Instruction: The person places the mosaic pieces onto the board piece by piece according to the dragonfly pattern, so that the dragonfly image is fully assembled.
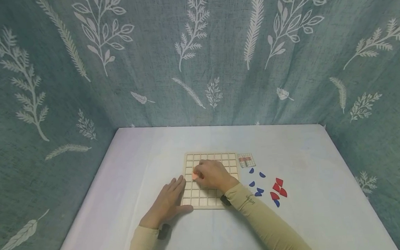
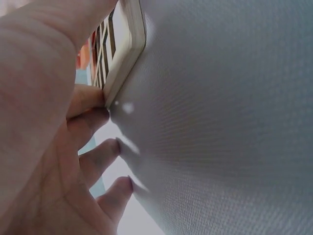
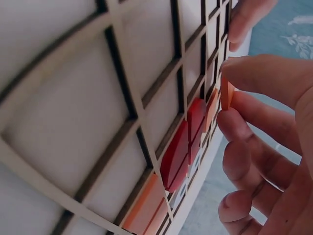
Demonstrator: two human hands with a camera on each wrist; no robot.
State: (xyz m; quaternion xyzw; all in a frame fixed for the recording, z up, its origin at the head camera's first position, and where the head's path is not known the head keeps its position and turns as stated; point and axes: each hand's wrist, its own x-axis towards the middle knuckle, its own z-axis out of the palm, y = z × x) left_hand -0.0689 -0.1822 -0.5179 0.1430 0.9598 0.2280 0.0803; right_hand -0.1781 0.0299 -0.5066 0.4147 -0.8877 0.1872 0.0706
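Observation:
A wooden grid board (image 1: 204, 207) lies flat on the white table. My left hand (image 1: 166, 200) rests at its left side, fingers extended along the edge and thumb by the near left corner. Over the board's left half, my right hand (image 1: 213, 173) pinches a small orange tile (image 3: 226, 93) between thumb and index finger, on edge and close over the grid. In the right wrist view, red pieces (image 3: 176, 155) and another orange tile (image 3: 145, 203) sit in the cells. From the head, the right hand hides most of these.
Right of the board lies a small pattern card (image 1: 246, 160) with a printed grid. Several blue half-round pieces (image 1: 262, 174) are scattered below it, and several red quarter-round pieces (image 1: 283, 192) lie farther right. A patterned curtain (image 1: 197, 64) stands around the table's back and sides.

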